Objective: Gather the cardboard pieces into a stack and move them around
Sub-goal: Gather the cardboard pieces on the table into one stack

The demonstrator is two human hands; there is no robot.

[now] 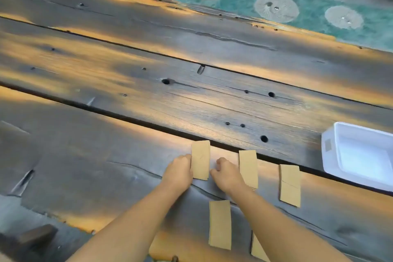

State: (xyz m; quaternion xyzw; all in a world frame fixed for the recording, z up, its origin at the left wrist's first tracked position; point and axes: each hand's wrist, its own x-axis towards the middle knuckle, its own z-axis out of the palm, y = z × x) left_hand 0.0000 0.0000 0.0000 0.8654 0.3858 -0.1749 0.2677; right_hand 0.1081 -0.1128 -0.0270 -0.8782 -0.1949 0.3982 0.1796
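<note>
Left hand [179, 173] and right hand [226, 174], fingers seemingly curled, flank the centre-frame cardboard stack [200, 159]; squeezing unevenly could splay it toward the plank gap [225, 146].

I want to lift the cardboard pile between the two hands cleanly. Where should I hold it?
Pinch the pile across its two long edges, one from each side. It lies flat and narrow, with the left hand already against its left edge and the right hand beside its right edge.
</note>
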